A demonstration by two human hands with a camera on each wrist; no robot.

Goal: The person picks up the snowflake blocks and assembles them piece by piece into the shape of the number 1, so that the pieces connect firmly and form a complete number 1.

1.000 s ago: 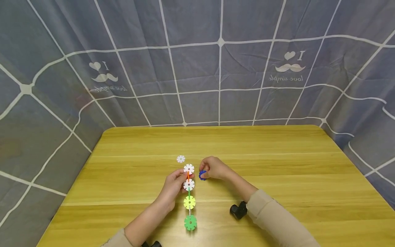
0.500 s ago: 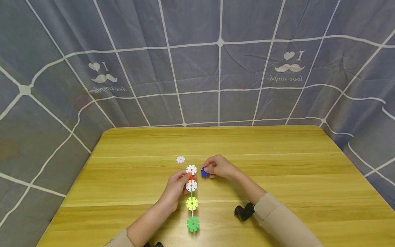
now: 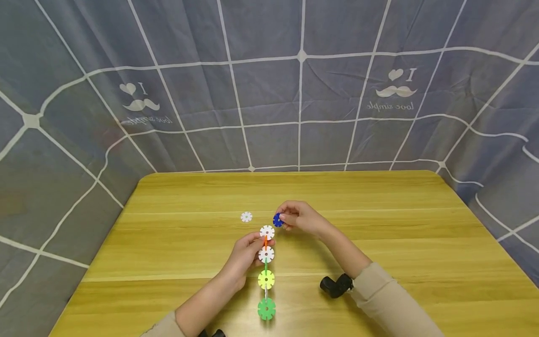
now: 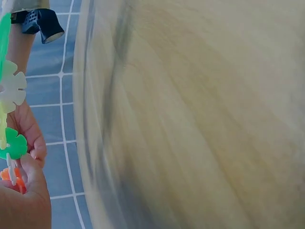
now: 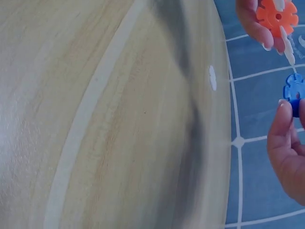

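My left hand (image 3: 242, 257) pinches a chain of slotted snowflake discs at its orange disc (image 5: 279, 19). The chain runs toward me, its flat-facing discs joined by others seen edge-on: a far white disc (image 3: 267, 232), a second white disc (image 3: 266, 254), a yellow disc (image 3: 266, 280), and a green disc (image 3: 266, 309) at the near end. Between thumb and fingers, my right hand (image 3: 305, 219) holds a blue snowflake disc (image 3: 278, 220), just beyond and right of the far white disc. In the right wrist view the blue disc (image 5: 294, 87) is close to the white disc's tip (image 5: 287, 46).
A loose white snowflake disc (image 3: 246, 216) lies on the wooden table (image 3: 379, 224), beyond my left hand. A black camera (image 3: 337, 286) sits at my right wrist, another (image 3: 214, 333) at the left. A grey-blue checked curtain (image 3: 269, 93) hangs behind the table.
The blue disc has moved in my right hand from beside the chain's far end to a spot beyond it. My left hand and the chain have shifted slightly right.
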